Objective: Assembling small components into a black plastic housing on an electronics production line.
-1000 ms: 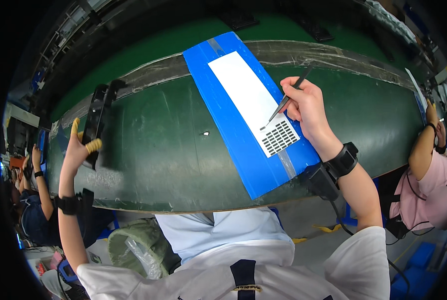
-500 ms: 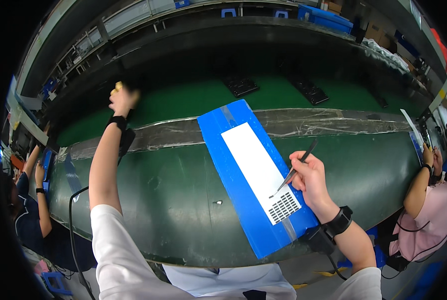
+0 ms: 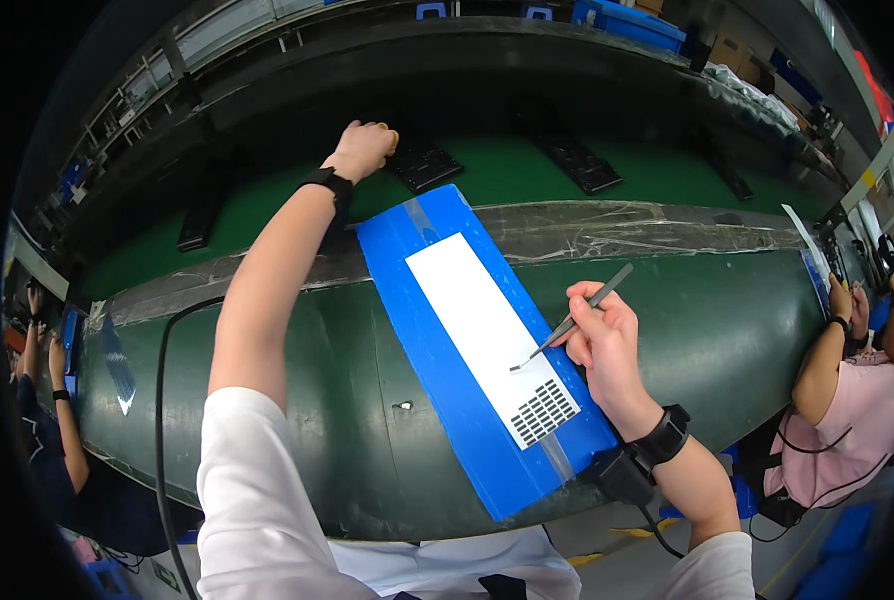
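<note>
Over the green belt, my left hand (image 3: 365, 148) is closed, with yellow covers on its fingers. It reaches the upper left side of a black flat part (image 3: 425, 168); whether the fingers grip that part is hidden. My right hand (image 3: 607, 345) pinches dark tweezers (image 3: 592, 304), pointing down and left. Their tip is at a small dark piece (image 3: 515, 369) over a white sheet (image 3: 467, 305). Several rows of small dark rectangular stickers (image 3: 545, 414) fill the sheet's near end. Under the sheet lies a tilted blue board (image 3: 397, 250).
More black parts lie on the belt, one at left (image 3: 197, 225) and one at right (image 3: 592, 172). A small white-and-dark bit (image 3: 403, 405) rests on the green table (image 3: 337, 440). A black cable (image 3: 162, 420) runs beside my left arm. Co-workers sit at both sides.
My left hand has swung right along the belt to another black part. A black part now shows where it was. My right hand keeps the tweezers over the sheet. The view has shifted slightly.
</note>
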